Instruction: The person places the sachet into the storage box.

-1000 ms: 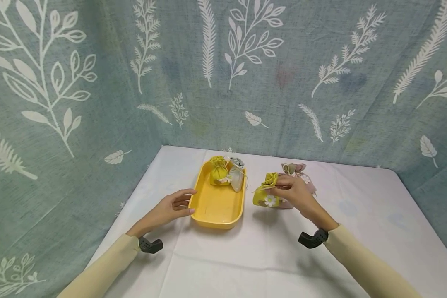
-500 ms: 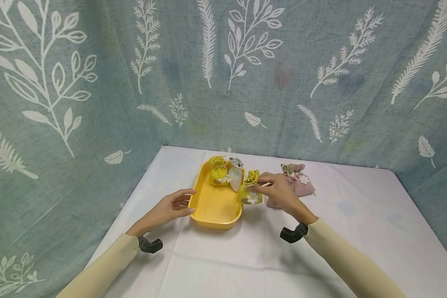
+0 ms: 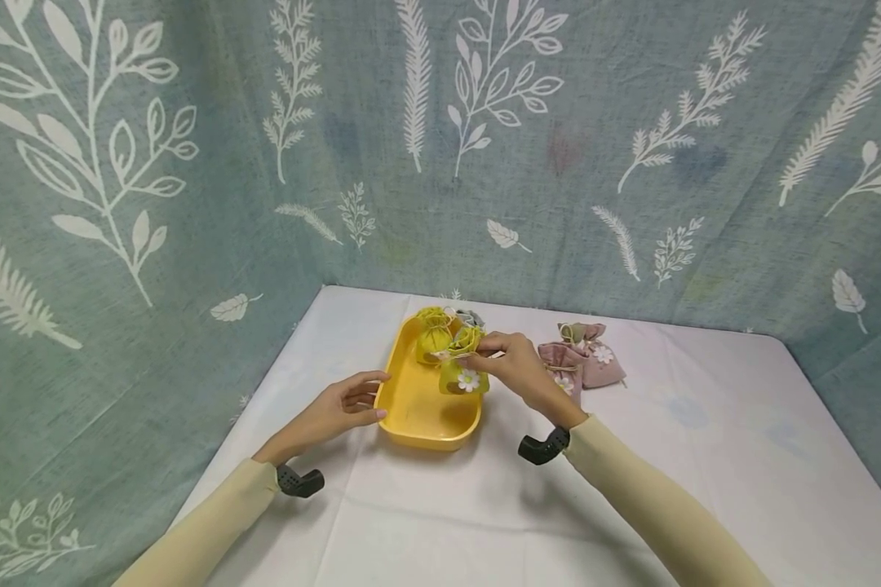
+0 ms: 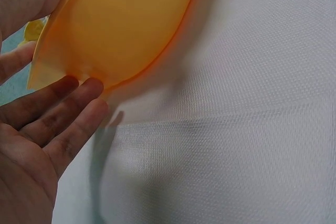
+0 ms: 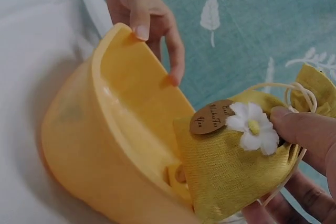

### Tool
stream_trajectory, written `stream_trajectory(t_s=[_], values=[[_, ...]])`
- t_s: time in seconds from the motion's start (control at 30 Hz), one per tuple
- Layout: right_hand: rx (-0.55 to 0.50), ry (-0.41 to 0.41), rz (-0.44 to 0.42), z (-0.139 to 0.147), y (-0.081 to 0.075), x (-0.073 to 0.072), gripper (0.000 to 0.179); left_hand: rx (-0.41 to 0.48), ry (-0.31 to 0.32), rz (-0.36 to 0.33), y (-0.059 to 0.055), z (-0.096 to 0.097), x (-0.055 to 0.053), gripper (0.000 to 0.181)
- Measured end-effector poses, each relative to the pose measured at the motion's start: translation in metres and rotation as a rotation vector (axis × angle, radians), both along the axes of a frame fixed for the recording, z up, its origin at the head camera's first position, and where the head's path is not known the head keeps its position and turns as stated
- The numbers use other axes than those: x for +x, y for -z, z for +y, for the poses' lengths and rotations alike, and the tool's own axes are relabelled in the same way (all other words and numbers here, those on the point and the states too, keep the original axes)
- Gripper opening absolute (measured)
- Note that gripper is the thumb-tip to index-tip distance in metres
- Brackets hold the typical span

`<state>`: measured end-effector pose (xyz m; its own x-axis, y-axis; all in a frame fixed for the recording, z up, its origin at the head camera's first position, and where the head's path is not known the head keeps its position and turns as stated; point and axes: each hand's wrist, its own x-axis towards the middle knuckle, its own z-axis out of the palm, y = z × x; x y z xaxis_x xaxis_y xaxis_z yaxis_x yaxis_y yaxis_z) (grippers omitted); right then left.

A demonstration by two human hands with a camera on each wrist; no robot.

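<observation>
Bag (image 3: 461,377), yellow and gathered at the neck, is the item to locate first in the head view. I read it over the right side of the yellow tray (image 3: 417,444), just left of the right hand (image 3: 515,368), which pinches it near the neck. Its axis stands roughly upright, base downward; I cannot confirm whether the base touches the tray wall. The tray's long axis runs away from the person. A second yellow bag (image 3: 431,349) and a grey bag (image 3: 471,319) occupy the far end, just beyond the pinched one. Two pink bags (image 3: 596,375) lie on the table (image 3: 382,522), to the right of the right hand. The left hand (image 3: 341,405) is the farther one, at the opposite rim.

On the left wrist view, I note extended fingers touching the tray's outer wall, not wrapped round it. Yellow shows behind the rim; I cannot tell which bag it belongs to.

On the right wrist view, I see the thumb beside the white flower (image 5: 253,127), fingers behind the cloth. The neck points to the upper right, the base to the lower left, across the near rim. I judge this base-to-tray alignment the governing relation
</observation>
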<state>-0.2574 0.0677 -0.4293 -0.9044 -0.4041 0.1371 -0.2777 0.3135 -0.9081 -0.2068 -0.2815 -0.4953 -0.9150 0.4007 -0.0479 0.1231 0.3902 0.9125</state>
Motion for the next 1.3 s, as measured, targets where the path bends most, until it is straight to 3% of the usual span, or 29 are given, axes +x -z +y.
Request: stream_trajectory(t_s=[0.23, 0.43, 0.67, 0.87, 1.1, 1.3], values=[[0.007, 0.016, -0.011, -0.018, -0.001, -0.009, 0.015, 0.007, 0.001, 0.008, 0.0, -0.001, -0.001, 0.067], [0.041, -0.015, -0.003, -0.036, 0.01, -0.018, 0.016, 0.001, -0.003, 0.007, 0.002, 0.0, 0.0, 0.07], [0.14, 0.001, 0.057, -0.053, 0.019, -0.025, 0.016, -0.007, -0.011, 0.009, 0.0, 0.001, 0.0, 0.071], [0.148, -0.005, 0.076, -0.068, 0.021, -0.031, 0.02, -0.013, -0.015, 0.006, 0.0, 0.001, -0.002, 0.067], [0.208, 0.056, 0.054, -0.071, 0.023, -0.033, 0.032, -0.001, 0.008, 0.002, -0.001, 0.002, -0.004, 0.069], [0.233, 0.061, 0.087, -0.062, 0.014, -0.028, 0.035, -0.023, -0.019, -0.012, -0.002, 0.002, -0.001, 0.067]])
